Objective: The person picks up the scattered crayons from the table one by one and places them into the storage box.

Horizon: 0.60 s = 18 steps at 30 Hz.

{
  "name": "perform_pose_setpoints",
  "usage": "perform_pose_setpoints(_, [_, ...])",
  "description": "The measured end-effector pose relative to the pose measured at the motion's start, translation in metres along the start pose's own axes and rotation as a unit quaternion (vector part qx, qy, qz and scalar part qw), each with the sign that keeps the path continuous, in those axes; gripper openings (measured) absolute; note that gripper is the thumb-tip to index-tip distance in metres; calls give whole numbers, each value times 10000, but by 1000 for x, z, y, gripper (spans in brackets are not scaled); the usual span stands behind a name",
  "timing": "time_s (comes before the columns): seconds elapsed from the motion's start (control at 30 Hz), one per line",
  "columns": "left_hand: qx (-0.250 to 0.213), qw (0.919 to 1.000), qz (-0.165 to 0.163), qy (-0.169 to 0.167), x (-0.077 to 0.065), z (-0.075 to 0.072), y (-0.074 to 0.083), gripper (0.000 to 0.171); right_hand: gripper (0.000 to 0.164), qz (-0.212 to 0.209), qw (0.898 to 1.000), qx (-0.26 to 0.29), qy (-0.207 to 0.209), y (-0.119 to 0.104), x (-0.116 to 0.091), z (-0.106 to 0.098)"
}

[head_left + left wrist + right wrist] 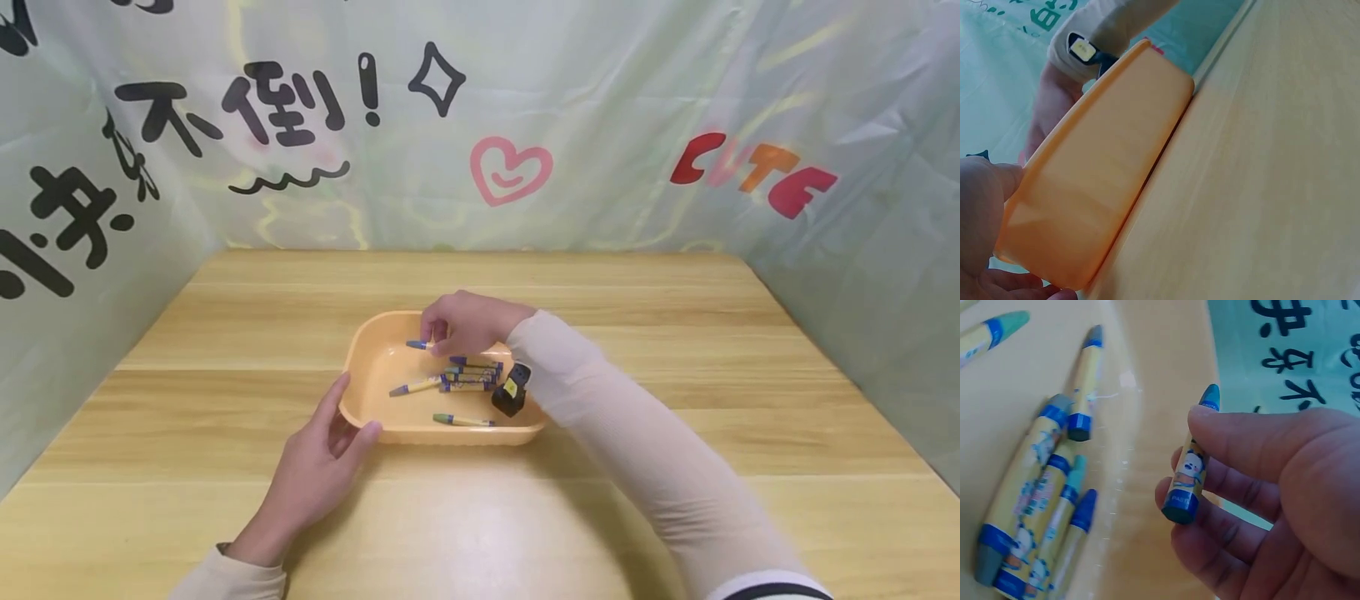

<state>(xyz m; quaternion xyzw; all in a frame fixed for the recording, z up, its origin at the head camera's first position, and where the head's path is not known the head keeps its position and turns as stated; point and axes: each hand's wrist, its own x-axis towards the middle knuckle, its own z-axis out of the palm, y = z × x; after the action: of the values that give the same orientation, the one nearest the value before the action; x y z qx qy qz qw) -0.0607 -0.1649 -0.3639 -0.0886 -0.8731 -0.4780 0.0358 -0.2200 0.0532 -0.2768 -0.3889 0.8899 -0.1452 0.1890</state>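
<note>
My right hand (468, 321) is over the back part of an orange plastic basin (367, 354), pinching a crayon (1188, 478) between thumb and fingers. This crayon has a blue-green tip and a cream wrapper printed with a cartoon animal. Below the hand, several more crayons (468, 386) lie side by side in the basin, and a grey-tipped one (412, 387) slants off to their left. A green-tipped crayon (461, 420) lies apart by the near wall. At the basin's near left corner my left hand (318, 467) grips it, thumb at the rim and fingers around the outside.
A small black camera (512, 390) is strapped on the right wrist and hides part of the basin's right side. The basin stands on a wood-grain table (637, 500). Printed cloth (600, 108) hangs behind and at both sides.
</note>
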Motion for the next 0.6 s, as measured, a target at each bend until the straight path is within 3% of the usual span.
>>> perform_pose_setpoints(0.33, [9,10000,-83,-1,-1,0,0,78,16,22,9993,-366,-4,-3,15,9])
perform_pose_setpoints(0.6, [-63,10000,-24,5,-1,0,0,78,22,60,9994,-330,92,-2,15,10])
